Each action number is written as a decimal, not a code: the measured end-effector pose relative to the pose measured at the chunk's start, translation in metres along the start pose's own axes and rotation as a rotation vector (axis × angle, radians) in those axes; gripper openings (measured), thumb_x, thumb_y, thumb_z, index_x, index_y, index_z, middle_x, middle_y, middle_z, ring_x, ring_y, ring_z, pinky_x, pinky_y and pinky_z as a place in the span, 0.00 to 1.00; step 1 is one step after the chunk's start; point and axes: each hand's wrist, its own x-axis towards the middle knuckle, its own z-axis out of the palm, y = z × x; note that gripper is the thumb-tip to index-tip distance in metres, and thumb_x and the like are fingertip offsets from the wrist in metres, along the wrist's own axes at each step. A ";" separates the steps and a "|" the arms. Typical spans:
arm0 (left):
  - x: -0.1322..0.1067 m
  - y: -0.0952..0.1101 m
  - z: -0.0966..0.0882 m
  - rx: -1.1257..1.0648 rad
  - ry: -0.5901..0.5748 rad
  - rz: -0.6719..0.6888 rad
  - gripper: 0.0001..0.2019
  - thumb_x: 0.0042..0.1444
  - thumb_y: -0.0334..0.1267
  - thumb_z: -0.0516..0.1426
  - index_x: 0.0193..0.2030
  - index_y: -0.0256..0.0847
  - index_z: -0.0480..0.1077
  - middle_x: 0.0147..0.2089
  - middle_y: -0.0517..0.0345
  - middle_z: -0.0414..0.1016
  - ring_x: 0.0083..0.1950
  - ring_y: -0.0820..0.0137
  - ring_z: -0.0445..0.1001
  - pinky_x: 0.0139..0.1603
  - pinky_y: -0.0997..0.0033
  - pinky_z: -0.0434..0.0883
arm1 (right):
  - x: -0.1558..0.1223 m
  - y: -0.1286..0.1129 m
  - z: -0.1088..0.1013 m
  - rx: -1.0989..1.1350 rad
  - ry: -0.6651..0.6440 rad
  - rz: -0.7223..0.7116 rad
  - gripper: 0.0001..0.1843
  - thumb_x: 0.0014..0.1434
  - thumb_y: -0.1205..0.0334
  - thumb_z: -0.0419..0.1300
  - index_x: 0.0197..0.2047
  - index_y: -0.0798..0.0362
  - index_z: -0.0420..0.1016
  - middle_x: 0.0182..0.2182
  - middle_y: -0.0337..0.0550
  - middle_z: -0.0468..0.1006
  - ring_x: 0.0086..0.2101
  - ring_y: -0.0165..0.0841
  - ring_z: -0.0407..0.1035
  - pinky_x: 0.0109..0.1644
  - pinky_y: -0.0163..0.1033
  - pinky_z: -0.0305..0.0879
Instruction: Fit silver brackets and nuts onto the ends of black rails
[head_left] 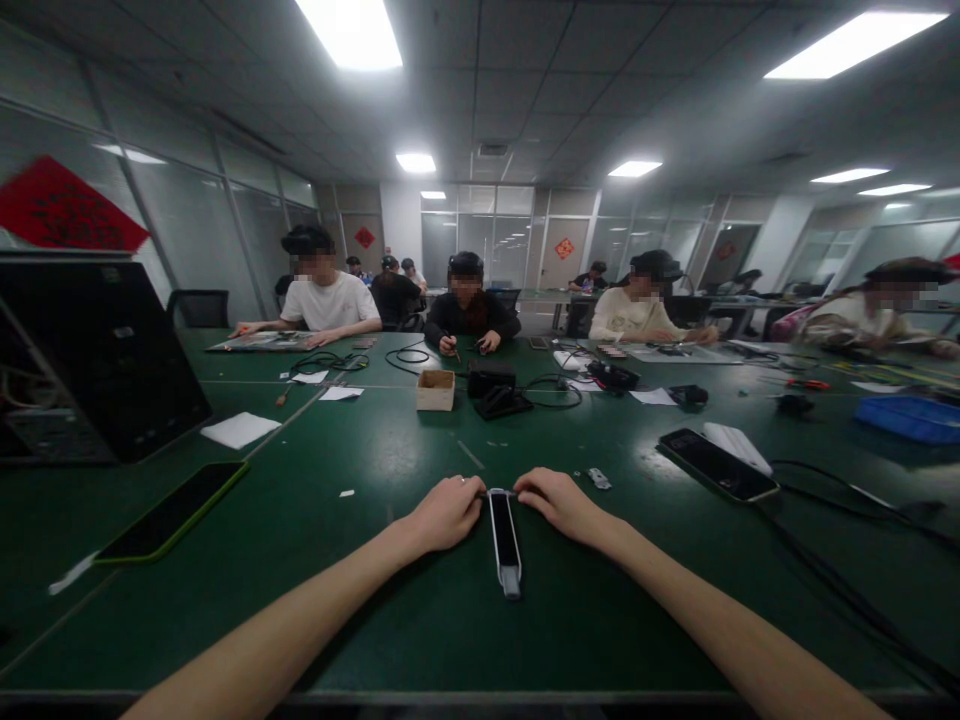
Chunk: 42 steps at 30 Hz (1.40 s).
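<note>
A slim pen-shaped device with a long black face, a white rim and a grey tip lies on the green table, its tip towards me. At its far left corner is my left hand, fingers bent and closed against the edge. My right hand curls in from the other side, its fingertips pinched at the far right corner. Both thumbs are mostly hidden. A small silvery piece lies just beyond my right hand, and a white scrap lies left of my left hand.
A phone with a green edge lies left, near a black computer case. To the right are a dark phone, cables and a blue tray. A small box stands ahead. Several people sit across the table.
</note>
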 end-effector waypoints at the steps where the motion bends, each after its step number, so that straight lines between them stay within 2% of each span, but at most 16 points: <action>1: 0.000 0.000 0.000 -0.003 0.000 0.002 0.08 0.63 0.32 0.47 0.46 0.40 0.64 0.42 0.53 0.73 0.43 0.65 0.71 0.45 0.66 0.67 | 0.000 0.001 0.001 0.005 0.003 0.004 0.09 0.63 0.62 0.53 0.43 0.53 0.73 0.40 0.44 0.75 0.41 0.35 0.69 0.46 0.39 0.66; 20: -0.001 -0.001 -0.002 -0.017 -0.017 -0.011 0.09 0.63 0.31 0.47 0.46 0.40 0.64 0.43 0.52 0.72 0.44 0.64 0.71 0.45 0.67 0.67 | -0.001 0.004 0.004 0.000 0.000 -0.001 0.12 0.60 0.57 0.58 0.47 0.52 0.71 0.42 0.43 0.74 0.40 0.34 0.69 0.44 0.40 0.68; 26: -0.001 0.003 -0.005 -0.009 -0.014 -0.007 0.09 0.61 0.29 0.48 0.46 0.39 0.64 0.43 0.51 0.72 0.44 0.64 0.71 0.45 0.67 0.67 | 0.000 0.001 0.003 -0.076 0.020 -0.023 0.10 0.60 0.57 0.59 0.44 0.52 0.73 0.39 0.43 0.75 0.38 0.35 0.67 0.42 0.40 0.66; 42: -0.001 0.002 -0.005 -0.019 -0.019 -0.014 0.08 0.62 0.31 0.47 0.46 0.40 0.64 0.42 0.53 0.72 0.43 0.65 0.71 0.45 0.66 0.67 | 0.000 -0.001 0.003 -0.090 0.016 -0.037 0.09 0.62 0.58 0.56 0.43 0.52 0.73 0.38 0.43 0.74 0.39 0.34 0.68 0.42 0.40 0.66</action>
